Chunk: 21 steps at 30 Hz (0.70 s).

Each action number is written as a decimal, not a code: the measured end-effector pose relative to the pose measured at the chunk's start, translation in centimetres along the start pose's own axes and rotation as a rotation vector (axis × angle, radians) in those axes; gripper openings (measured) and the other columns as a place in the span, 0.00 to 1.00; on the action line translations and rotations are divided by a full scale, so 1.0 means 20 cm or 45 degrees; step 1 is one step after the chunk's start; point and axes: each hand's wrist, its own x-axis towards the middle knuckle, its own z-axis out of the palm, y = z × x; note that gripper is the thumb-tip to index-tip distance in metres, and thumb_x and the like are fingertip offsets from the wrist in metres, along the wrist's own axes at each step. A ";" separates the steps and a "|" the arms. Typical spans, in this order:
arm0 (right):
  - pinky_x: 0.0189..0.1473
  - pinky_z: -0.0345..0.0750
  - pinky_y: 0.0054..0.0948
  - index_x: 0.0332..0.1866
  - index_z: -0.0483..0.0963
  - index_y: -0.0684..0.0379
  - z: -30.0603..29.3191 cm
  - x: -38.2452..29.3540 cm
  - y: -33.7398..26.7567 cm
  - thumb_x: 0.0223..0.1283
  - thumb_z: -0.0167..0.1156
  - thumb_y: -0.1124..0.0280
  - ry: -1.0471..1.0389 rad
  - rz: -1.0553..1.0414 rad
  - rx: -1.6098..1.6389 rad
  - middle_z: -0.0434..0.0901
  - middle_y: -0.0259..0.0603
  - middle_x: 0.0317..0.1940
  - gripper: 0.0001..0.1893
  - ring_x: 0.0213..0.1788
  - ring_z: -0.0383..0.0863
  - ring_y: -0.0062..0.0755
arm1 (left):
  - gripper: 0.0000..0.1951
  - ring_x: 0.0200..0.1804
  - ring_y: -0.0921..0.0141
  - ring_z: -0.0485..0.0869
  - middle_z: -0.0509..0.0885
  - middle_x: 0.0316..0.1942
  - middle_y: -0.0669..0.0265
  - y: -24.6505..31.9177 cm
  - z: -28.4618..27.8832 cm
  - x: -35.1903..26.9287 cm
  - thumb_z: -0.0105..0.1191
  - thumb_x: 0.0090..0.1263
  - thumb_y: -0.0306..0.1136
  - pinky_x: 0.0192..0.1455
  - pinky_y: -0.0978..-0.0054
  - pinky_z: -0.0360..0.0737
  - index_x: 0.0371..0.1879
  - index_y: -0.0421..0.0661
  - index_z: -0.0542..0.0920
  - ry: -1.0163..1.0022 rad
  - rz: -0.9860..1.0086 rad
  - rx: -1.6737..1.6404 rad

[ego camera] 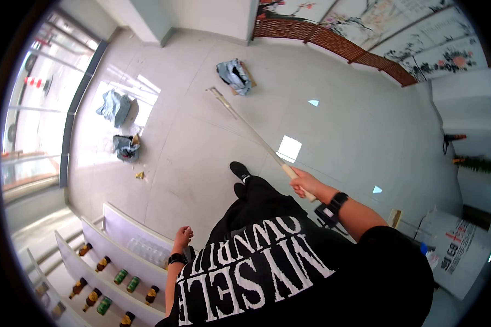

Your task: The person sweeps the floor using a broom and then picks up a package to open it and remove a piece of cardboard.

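My right hand (305, 182) grips the cream handle of a long pole tool (266, 145) with a slim metal shaft. The pole slants away over the tiled floor (196, 135), and its narrow hooked far end lies near a crumpled grey-blue bundle (233, 77) with brown cardboard beside it. My left hand (183, 236) hangs by my side, fingers loosely curled, with nothing visible in it; a white shelf unit (122, 227) is close by. Two more crumpled grey-blue bundles, one farther (114, 107) and one nearer (127, 148), lie at the left by the glass front.
A small yellow scrap (139, 175) lies on the floor at left. The shelves hold brown bottles (103, 263), green cans (120, 276) and clear bottles (147, 250). A folding screen (331, 41) stands at the far right. A white box (454, 249) bearing writing is at my right.
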 end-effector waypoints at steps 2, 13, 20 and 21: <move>0.11 0.62 0.21 0.63 0.47 0.51 -0.08 -0.18 0.14 0.48 0.46 0.79 0.163 0.004 0.028 0.61 0.31 0.13 0.33 0.10 0.61 0.19 | 0.19 0.36 0.70 0.78 0.78 0.35 0.63 0.08 0.00 0.04 0.46 0.61 0.42 0.32 0.74 0.72 0.46 0.43 0.69 -0.019 0.053 0.082; 0.10 0.63 0.26 0.35 0.61 0.56 -0.51 -0.38 0.69 0.46 0.46 0.78 0.955 -0.160 0.296 0.62 0.34 0.11 0.09 0.10 0.62 0.26 | 0.19 0.35 0.72 0.78 0.78 0.33 0.63 0.19 0.03 0.01 0.47 0.60 0.41 0.29 0.78 0.71 0.45 0.41 0.70 -0.045 0.148 0.196; 0.10 0.64 0.23 0.15 0.59 0.55 -0.93 0.05 0.60 0.47 0.48 0.76 0.654 -0.177 1.187 0.60 0.32 0.06 0.10 0.09 0.62 0.24 | 0.18 0.34 0.72 0.78 0.79 0.33 0.64 -0.11 -0.05 -0.10 0.47 0.60 0.42 0.28 0.77 0.71 0.44 0.43 0.70 0.006 0.013 0.162; 0.10 0.64 0.22 0.15 0.59 0.55 -0.90 0.16 0.55 0.47 0.48 0.76 0.676 -0.151 1.394 0.61 0.31 0.06 0.10 0.09 0.62 0.24 | 0.18 0.34 0.71 0.78 0.79 0.33 0.64 -0.17 -0.05 -0.11 0.47 0.60 0.42 0.28 0.76 0.71 0.45 0.43 0.70 -0.003 -0.002 0.132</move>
